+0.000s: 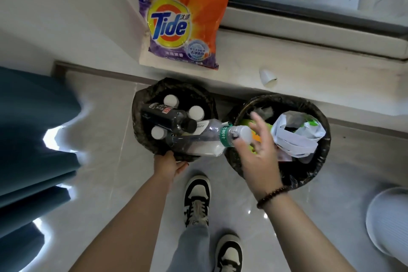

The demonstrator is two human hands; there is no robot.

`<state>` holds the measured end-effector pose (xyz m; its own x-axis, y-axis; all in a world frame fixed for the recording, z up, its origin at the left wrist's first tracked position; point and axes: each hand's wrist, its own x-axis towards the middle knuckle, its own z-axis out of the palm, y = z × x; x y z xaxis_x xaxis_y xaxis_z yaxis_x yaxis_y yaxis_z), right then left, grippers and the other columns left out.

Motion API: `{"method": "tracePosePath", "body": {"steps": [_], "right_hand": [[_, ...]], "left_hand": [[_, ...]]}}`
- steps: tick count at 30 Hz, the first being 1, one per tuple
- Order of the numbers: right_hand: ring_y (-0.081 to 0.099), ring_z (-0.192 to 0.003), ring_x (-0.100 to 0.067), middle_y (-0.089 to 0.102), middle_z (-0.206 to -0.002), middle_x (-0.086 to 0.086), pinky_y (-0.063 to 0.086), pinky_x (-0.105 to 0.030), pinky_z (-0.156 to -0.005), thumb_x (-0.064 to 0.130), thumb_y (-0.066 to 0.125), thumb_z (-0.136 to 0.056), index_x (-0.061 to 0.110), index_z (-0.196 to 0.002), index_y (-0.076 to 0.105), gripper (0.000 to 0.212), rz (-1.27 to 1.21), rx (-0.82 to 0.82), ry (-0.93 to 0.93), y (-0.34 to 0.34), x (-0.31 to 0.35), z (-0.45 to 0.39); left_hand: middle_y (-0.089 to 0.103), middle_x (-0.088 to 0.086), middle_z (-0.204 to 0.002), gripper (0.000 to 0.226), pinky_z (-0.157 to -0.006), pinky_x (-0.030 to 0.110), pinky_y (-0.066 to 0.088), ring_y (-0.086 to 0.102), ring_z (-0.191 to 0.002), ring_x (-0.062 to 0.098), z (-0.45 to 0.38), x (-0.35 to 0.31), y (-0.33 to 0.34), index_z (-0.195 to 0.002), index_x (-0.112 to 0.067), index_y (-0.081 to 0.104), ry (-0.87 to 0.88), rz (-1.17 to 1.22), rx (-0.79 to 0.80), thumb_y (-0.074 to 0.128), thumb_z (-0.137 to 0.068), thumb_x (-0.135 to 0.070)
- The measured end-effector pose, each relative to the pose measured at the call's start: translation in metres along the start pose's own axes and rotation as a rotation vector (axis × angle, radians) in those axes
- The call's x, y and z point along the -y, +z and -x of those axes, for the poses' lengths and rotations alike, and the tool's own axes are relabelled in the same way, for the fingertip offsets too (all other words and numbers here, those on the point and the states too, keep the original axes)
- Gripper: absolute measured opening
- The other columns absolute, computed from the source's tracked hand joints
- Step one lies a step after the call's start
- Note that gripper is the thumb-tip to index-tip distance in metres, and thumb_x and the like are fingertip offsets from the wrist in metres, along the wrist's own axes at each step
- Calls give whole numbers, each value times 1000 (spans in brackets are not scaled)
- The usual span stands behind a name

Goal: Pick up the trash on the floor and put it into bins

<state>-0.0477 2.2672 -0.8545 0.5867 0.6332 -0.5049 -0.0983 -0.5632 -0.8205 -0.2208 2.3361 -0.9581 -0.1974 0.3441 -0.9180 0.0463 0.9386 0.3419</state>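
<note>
Both arms are reaching forward; the left hand (168,164) is gripping with curled fingers, the right hand (257,152) is spreading relaxed fingers (257,120).

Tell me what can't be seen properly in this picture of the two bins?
Head view only:
- Left hand: its fingers are hidden under the clear bottle and the left bin's rim.
- Right bin's lower contents: covered by the white bag and right hand.
- White round object: cut off by the right edge.
</note>
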Motion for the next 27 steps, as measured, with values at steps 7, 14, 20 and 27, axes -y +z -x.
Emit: {"method": "tracePosePath", "body": {"steps": [7, 14, 20, 27], "right_hand": [[46, -101, -1, 55, -114, -3, 31, -1, -92, 4, 66, -80, 13, -128, 53, 50, 374, -9, -407, 29, 8, -15], [37, -108, 4, 49, -126, -11, 22, 5, -93, 4, 62, -84, 10, -134, 48, 53, 407, 3, -442, 25, -9, -26], [35, -112, 3, 40, -133, -4, 22, 1, -93, 13, 65, -85, 21, -144, 35, 67, 372, 90, -356, 16, -11, -28], [36, -120, -6, 36, -139, -5, 21, -6, -96, 14, 63, -85, 20, -146, 30, 69, 416, 68, -304, 1, 4, -6]], "left_hand": [[63, 8, -110, 48, -74, 36, 56, 68, -90, 31, 13, -23, -28, -131, -10, 43, -13, -234, -85, 58, -89, -28], [7, 12, -161, 92, -114, 42, 25, 14, -147, 27, 17, -58, -52, -154, -19, -1, 585, -777, -252, 62, -86, -17], [14, 13, -158, 87, -115, 48, 28, 21, -144, 33, 21, -78, -26, -153, -23, 13, 999, -1120, -47, 64, -83, -10], [12, 12, -158, 77, -116, 45, 26, 18, -145, 31, 57, -59, -19, -152, -21, 17, 856, -1011, -155, 55, -87, -9]]}}
